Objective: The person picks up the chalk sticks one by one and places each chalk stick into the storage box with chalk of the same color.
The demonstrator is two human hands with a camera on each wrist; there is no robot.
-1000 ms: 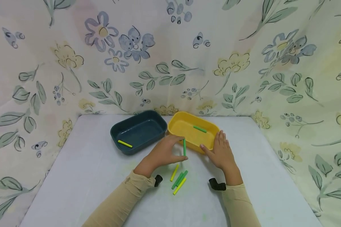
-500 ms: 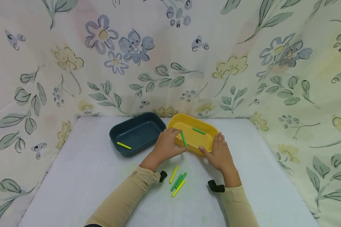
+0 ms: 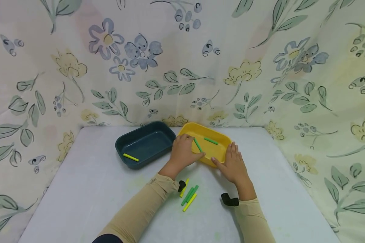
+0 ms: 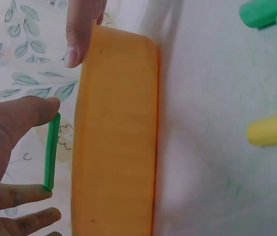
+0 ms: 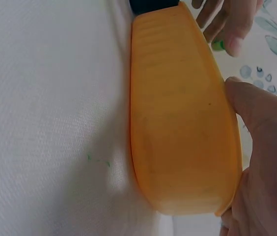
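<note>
My left hand [image 3: 182, 153] pinches a green chalk stick [image 3: 197, 145] by its ends, between thumb and a fingertip. The stick is tilted over the left part of the yellow tray [image 3: 213, 151]; in the left wrist view that held chalk [image 4: 52, 152] is near the tray's rim. Another green chalk stick [image 3: 211, 141] lies inside this tray. My right hand [image 3: 235, 165] rests against the tray's near right corner, fingers straight along the right end. In the right wrist view its thumb [image 5: 241, 91] touches the rim.
The dark blue tray [image 3: 150, 143] stands at the left with a yellow chalk stick [image 3: 130, 157] in it. Several green and yellow chalk sticks [image 3: 190, 199] lie on the white tabletop [image 3: 94, 189] below my left hand. A floral cloth [image 3: 158, 67] hangs behind the table.
My left hand has moved right and forward, carrying the green chalk stick from the yellow tray's near edge to over its inside. The stick has tilted. My right hand stays at the tray's corner.
</note>
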